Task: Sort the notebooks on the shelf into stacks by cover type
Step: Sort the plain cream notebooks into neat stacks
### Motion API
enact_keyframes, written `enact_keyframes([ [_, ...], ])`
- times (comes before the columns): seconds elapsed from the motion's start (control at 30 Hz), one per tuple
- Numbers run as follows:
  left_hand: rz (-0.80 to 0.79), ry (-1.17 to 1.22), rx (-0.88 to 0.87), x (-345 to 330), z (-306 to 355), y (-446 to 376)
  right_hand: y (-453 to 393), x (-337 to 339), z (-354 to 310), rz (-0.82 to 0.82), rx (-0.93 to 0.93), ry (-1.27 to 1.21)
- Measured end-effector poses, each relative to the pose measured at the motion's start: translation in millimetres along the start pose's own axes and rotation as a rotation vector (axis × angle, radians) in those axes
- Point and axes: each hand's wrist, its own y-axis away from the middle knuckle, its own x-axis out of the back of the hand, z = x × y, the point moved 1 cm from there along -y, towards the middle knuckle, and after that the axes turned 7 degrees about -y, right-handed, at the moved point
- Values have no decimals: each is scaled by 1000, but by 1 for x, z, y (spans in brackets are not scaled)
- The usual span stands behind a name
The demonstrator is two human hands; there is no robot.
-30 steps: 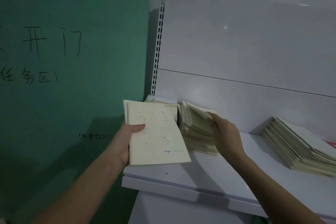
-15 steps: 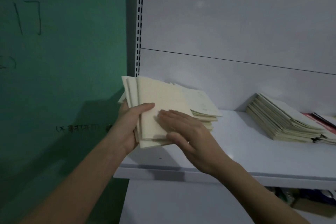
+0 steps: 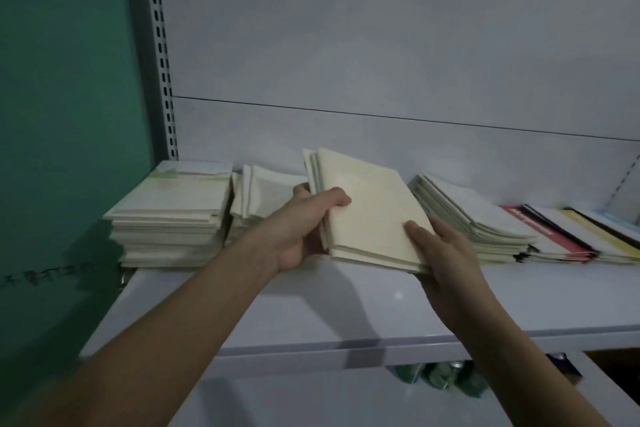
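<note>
Shifted rightward since earlier: thin cream notebooks [image 3: 370,215], matte flat rectangles, now held above the white shelf [image 3: 346,315] between two cream stacks. Left hand [image 3: 304,225] grips their left edge, thumb on top; right hand [image 3: 440,246] pinches the near right corner.

1. The flat green wall panel [image 3: 65,114] left of the shelving carries a line of small dark handwritten characters [image 3: 48,274] near its lower edge; they are too dim and blurred to read.
2. The red-and-white notebook cover [image 3: 540,229] at the right of the white shelf bears faint print along its red band, too small to read.
</note>
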Motion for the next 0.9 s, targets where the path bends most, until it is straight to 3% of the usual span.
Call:
enact_keyframes([
  [0.13,-82,-131,-42,-55,-38,-37,-24,61,-1,86,157,213],
  [0.23,50,-286,-161,-74,-73,-57,-49,87,14,94,150,336],
  [0.37,178,-494,-182,-79,-99,-79,-91,101,43,-9,18,570],
  [0.53,273,-1143,29,-73,-102,-110,-142,98,61,-88,-97,902],
  [0.77,261,-1125,-5,-66,-108,-115,-148,91,85,4,92,1233],
  [0.9,196,-1329,-33,-72,-107,-118,-148,93,87,-36,152,1394],
])
